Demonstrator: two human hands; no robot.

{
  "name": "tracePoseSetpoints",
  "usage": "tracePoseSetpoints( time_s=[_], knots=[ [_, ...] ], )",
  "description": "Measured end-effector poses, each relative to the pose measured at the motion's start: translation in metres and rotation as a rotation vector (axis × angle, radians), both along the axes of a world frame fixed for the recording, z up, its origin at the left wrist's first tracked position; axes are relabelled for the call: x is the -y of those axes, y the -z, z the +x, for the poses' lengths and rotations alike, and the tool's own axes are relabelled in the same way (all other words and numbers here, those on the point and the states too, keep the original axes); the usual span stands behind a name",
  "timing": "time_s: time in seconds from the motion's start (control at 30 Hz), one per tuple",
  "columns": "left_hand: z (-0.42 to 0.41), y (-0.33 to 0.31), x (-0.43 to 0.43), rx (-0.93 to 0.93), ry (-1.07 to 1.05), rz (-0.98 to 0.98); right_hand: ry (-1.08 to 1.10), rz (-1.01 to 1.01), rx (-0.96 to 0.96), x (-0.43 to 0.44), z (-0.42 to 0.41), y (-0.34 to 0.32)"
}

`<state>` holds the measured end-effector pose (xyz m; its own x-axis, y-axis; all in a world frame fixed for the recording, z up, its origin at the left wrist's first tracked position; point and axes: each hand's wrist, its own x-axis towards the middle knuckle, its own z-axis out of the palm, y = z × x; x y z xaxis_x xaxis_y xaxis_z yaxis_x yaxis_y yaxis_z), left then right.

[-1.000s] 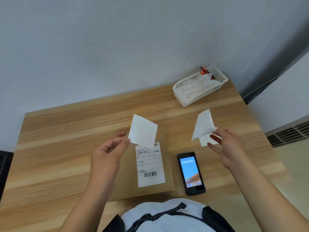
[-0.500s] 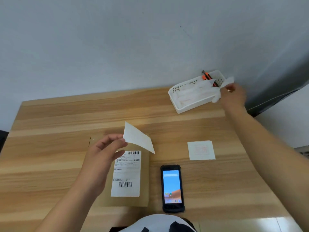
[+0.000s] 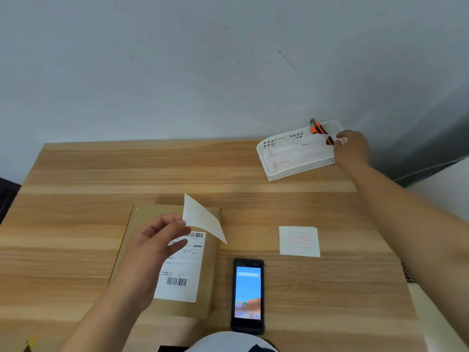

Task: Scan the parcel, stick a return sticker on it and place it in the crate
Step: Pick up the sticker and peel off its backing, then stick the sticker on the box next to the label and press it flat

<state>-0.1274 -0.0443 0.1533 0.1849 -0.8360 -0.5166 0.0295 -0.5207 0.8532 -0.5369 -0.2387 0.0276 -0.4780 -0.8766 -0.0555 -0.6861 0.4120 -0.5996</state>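
Note:
A flat brown parcel (image 3: pixel 210 295) with a white barcode label (image 3: pixel 182 270) lies on the wooden table (image 3: pixel 76 224) in front of me. My left hand (image 3: pixel 154 247) hovers over it and pinches a white sticker (image 3: pixel 200 219) by one corner. My right hand (image 3: pixel 351 148) is stretched to the far right, at the white basket (image 3: pixel 291 171), with a scrap of white backing paper (image 3: pixel 341 141) between its fingers. A black handheld scanner (image 3: pixel 247 295) with a lit screen lies right of the parcel.
A stack of white stickers with red print (image 3: pixel 299 241) lies on the table right of the parcel. The basket holds white paper scraps and an orange cutter (image 3: pixel 319 130). A grey wall runs behind the table. No crate is in view.
My right hand carried the peeled backing paper from above the sticker stack out to the basket. My left hand lowered the sticker slightly over the parcel.

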Motion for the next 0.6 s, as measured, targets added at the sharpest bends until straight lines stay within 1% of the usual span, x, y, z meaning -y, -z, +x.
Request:
tracePoseSetpoints(
  time_s=[0.1, 0.17, 0.27, 0.33, 0.4, 0.43, 0.53, 0.6],
  knots=[
    [-0.003, 0.001, 0.0, -0.002, -0.002, 0.012, 0.064, -0.097, 0.114, -0.035, 0.028, -0.012],
    [-0.006, 0.003, 0.001, -0.012, -0.005, 0.032, 0.058, -0.158, 0.267, -0.063, 0.063, -0.02],
    [-0.012, 0.009, 0.002, -0.022, -0.014, 0.05, -0.05, -0.202, 0.495, -0.118, 0.125, -0.038],
    [-0.017, 0.013, 0.003, -0.012, -0.04, 0.045, -0.17, -0.159, 0.619, -0.155, 0.159, -0.052],
    [-0.022, 0.016, 0.002, 0.0, -0.063, 0.035, -0.327, -0.102, 0.692, -0.185, 0.189, -0.07],
    [-0.025, 0.017, 0.001, 0.006, -0.065, 0.032, -0.393, -0.093, 0.678, -0.196, 0.202, -0.076],
    [-0.033, 0.019, -0.003, 0.015, -0.042, 0.034, -0.519, -0.179, 0.412, -0.21, 0.227, -0.077],
    [-0.037, 0.019, -0.005, 0.004, -0.03, 0.035, -0.512, -0.186, 0.323, -0.213, 0.234, -0.072]
  ],
)
